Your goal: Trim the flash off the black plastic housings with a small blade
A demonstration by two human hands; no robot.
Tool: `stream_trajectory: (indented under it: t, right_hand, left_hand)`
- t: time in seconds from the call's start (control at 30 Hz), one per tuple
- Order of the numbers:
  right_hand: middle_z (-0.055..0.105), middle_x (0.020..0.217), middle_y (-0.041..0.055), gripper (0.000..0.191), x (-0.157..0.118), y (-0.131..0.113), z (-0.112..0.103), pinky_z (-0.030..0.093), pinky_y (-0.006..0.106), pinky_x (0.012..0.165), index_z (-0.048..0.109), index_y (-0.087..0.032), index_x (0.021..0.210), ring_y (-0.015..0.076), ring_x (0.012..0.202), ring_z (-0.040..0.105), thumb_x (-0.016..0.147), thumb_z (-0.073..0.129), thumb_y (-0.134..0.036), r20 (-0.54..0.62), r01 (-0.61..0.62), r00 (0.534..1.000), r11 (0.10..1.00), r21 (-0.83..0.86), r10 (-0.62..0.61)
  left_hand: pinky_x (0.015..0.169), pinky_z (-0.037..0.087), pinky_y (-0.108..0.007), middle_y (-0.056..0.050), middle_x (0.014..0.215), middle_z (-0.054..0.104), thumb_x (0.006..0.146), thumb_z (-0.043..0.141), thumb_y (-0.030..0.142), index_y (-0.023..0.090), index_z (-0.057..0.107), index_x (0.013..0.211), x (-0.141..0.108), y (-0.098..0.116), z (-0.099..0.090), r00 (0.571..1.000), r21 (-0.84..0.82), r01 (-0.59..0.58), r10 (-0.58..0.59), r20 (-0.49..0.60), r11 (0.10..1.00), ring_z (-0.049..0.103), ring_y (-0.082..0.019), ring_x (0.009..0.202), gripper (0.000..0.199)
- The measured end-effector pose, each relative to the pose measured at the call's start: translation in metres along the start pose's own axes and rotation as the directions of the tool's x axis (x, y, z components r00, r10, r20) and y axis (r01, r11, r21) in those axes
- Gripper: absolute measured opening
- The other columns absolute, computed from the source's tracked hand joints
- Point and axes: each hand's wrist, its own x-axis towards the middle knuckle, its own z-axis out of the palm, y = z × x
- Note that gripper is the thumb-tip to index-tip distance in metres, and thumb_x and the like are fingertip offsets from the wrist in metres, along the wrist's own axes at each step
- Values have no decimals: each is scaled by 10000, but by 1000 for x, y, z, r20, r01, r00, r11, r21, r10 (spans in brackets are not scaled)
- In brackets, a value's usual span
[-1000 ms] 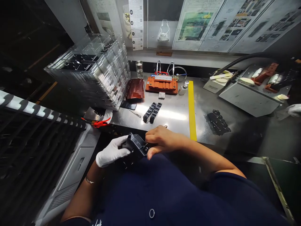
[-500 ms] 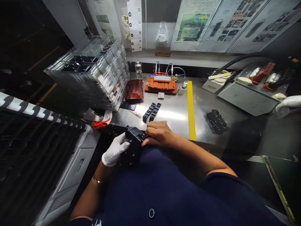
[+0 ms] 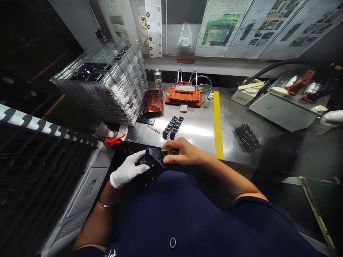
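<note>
My left hand [image 3: 128, 170], in a white glove, grips a glossy black plastic part [image 3: 154, 157] by its left end, just off the bench's front edge. The part is tilted, and its underside is lost in shadow. At its right end is my bare right hand [image 3: 182, 152], thumb and forefinger closed on the edge. The other right fingers are curled, and whether they hold something small is hidden. Beyond the hands lie two narrow black slotted strips [image 3: 173, 127] side by side on the metal bench.
Tall stacked clear trays [image 3: 120, 85] stand at left, near red-handled pliers [image 3: 115, 141]. An orange fixture [image 3: 183, 95] sits at the back beside a small bottle [image 3: 207, 101]. Right of a yellow strip [image 3: 218, 125] lie a black moulded part [image 3: 247, 138] and a grey machine [image 3: 284, 110].
The black part has turned and shifted slightly in my hands. My left hand has moved a little left; my right thumb and forefinger have spread further around the part's end.
</note>
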Motion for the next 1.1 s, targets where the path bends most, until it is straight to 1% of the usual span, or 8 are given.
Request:
stream_trajectory:
  t: [0.13, 0.27, 0.3, 0.4, 0.47, 0.6, 0.8, 1.1]
  right_hand:
    - [448, 578, -46, 400, 2, 3, 13, 262, 220, 495, 547, -149, 665, 74, 540, 384, 789, 632, -520, 31, -180, 983, 984, 15, 179]
    - [432, 569, -41, 430, 1, 23, 27, 273, 227, 509, 501, -167, 617, 81, 546, 381, 798, 573, -550, -299, -293, 890, 935, 200, 343]
    - [440, 572, -38, 439, 1, 28, 31, 281, 231, 515, 505, -167, 619, 84, 548, 383, 799, 566, -564, -369, -291, 855, 927, 238, 364]
    - [470, 593, -35, 430, 0, 34, 48, 302, 236, 528, 577, -161, 711, 91, 555, 390, 800, 578, -582, -466, -258, 810, 930, 261, 355]
    - [524, 634, -26, 434, 1, 35, 61, 333, 239, 545, 622, -163, 816, 102, 575, 426, 781, 621, -595, -422, -237, 850, 944, 229, 316]
    - [565, 709, 9, 509, 2, 38, 72, 411, 275, 633, 657, -170, 891, 132, 651, 502, 913, 430, -626, -433, -149, 872, 967, 206, 227]
    - [487, 680, 7, 553, -3, 42, 58, 427, 294, 665, 719, -179, 990, 147, 678, 501, 951, 372, -608, -598, -48, 785, 978, 201, 161]
    - [575, 695, 8, 369, -2, 37, 68, 409, 271, 588, 632, -188, 771, 121, 621, 493, 849, 605, -547, -662, 36, 730, 958, 285, 170]
  left_hand:
    - [936, 499, -354, -77, 1017, 733, 632, 851, 319, 204, 730, 1063, 9, 3, -3, 964, 223, -106, 155, -214, 969, 668, -250, 972, 462]
    - [1035, 432, -300, -40, 1198, 640, 689, 819, 250, 275, 612, 1216, 19, -10, -3, 555, 188, -244, 295, -778, 952, 601, -176, 1128, 566]
    - [1037, 436, -306, -35, 1229, 626, 700, 812, 232, 288, 580, 1245, 20, -15, 0, 534, 53, -286, 205, -820, 957, 595, -170, 1149, 595]
    - [1007, 483, -373, -54, 1178, 684, 795, 730, 236, 267, 577, 1254, 21, -27, 13, 826, -541, -226, -135, -547, 810, 643, -200, 1116, 485]
    - [985, 504, -383, -72, 1095, 738, 902, 589, 227, 235, 587, 1274, 22, -27, 24, 916, -788, -85, -263, -302, 609, 685, -205, 1055, 372]
    - [919, 549, -356, -44, 888, 786, 982, 406, 165, 217, 602, 1291, 22, -10, 42, 849, -921, -81, -458, -264, 381, 747, -173, 835, 370]
    - [862, 585, -414, -61, 832, 787, 991, 417, 189, 167, 639, 1222, 10, 16, 55, 794, -931, 4, -566, -219, 366, 757, -200, 774, 321]
    - [931, 570, -428, -51, 915, 787, 955, 495, 197, 188, 680, 1137, 10, 1, 56, 842, -911, 111, -524, -126, 397, 728, -228, 980, 260]
